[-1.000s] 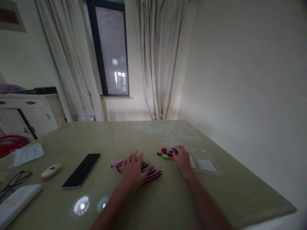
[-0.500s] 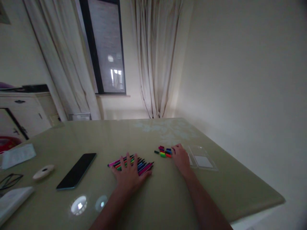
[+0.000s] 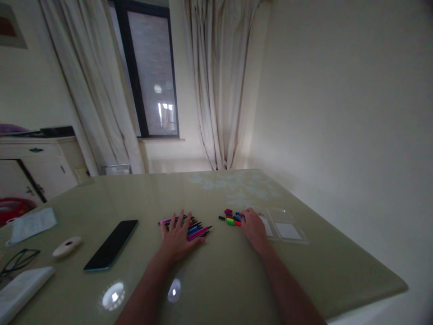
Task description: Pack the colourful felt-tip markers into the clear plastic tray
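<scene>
My left hand (image 3: 177, 239) lies palm down with its fingers spread over a bunch of coloured felt-tip pens (image 3: 198, 232), several of whose dark tips poke out on the right. Further right is a small heap of loose pen caps (image 3: 230, 221) in red, green, blue and black. My right hand (image 3: 253, 228) rests at the right side of this heap, fingers curled together and fingertips against the caps. Whether a cap is between those fingers is hidden. Just right of that hand, partly behind it, lies a clear plastic case (image 3: 287, 230) with white inserts.
On the left of the green-covered table (image 3: 142, 192) lie a black phone (image 3: 111, 245), a white oval object (image 3: 67, 247), glasses (image 3: 20, 260), a pale blue face mask (image 3: 33, 225) and a white box-like object (image 3: 25, 289). A wall runs along the right side.
My left hand has drawn the pens slightly closer together, and their tips sit further left. My right hand stays beside the caps. The whole view has shifted a little.
</scene>
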`<state>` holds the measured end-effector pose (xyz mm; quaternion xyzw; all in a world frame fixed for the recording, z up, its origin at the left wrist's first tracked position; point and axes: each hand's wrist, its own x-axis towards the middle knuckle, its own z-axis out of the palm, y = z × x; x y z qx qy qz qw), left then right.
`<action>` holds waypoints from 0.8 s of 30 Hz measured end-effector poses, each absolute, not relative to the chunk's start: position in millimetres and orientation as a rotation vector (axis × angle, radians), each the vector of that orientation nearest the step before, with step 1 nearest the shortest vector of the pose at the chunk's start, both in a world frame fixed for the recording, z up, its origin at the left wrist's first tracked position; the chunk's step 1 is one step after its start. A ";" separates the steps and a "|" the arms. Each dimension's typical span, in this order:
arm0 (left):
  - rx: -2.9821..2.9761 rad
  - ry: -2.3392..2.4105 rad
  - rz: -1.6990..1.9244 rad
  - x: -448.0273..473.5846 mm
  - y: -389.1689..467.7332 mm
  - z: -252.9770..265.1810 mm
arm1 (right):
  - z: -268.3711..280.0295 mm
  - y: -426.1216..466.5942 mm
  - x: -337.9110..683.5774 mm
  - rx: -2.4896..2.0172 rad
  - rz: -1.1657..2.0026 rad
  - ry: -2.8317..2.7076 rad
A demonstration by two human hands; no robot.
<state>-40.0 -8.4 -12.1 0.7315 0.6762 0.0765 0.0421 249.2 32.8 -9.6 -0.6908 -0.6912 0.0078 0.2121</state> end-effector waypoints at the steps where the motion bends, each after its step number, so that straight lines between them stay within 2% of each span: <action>1: 2.240 2.085 0.239 -39.1 -10.0 -11.5 | -10.3 33.4 249.2 -1.895 0.014 -1.910; 9: 2.020 2.401 0.320 -11.7 -22.8 -21.5 | -11.2 34.5 246.3 -1.802 -0.007 -1.923; 24: 2.177 2.298 0.397 -31.1 6.0 -33.0 | -27.2 26.0 198.5 -1.534 -0.087 -2.182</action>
